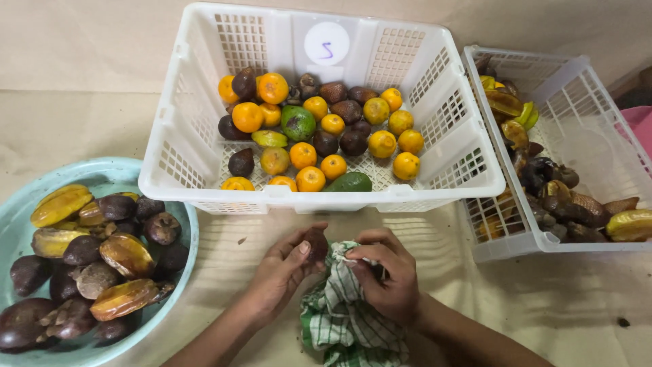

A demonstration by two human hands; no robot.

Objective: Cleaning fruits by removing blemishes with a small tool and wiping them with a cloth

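Left hand [288, 261] has its grip closed around a small dark brown round fruit [316, 243], fingers curled under and thumb on the near side; the fruit sits near the middle of the table, just in front of the centre basket. Right hand [387, 275] has its grip closed on a bunched green-and-white checked cloth [343, 316], the cloth's upper fold touching the fruit. Judgement: to wipe well, the fruit wants turning a little at a time in the left fingers while the cloth presses lightly, so the whole skin is covered and nothing soft gets bruised; a fresh fold of cloth would help if the one in use looks soiled. Containers: white slotted basket [204, 146], far centre, holds small oranges, several dark brown fruits and green avocados, loosely spread over its floor. A second white basket [577, 88] at the right holds star fruit, yellow to browning, mixed with dark fruits, piled toward its left side. A pale blue basin [13, 224] at the near left holds more brownish star fruit and dark round fruits, heaped. Table [543, 306] is covered in plain tan paper.
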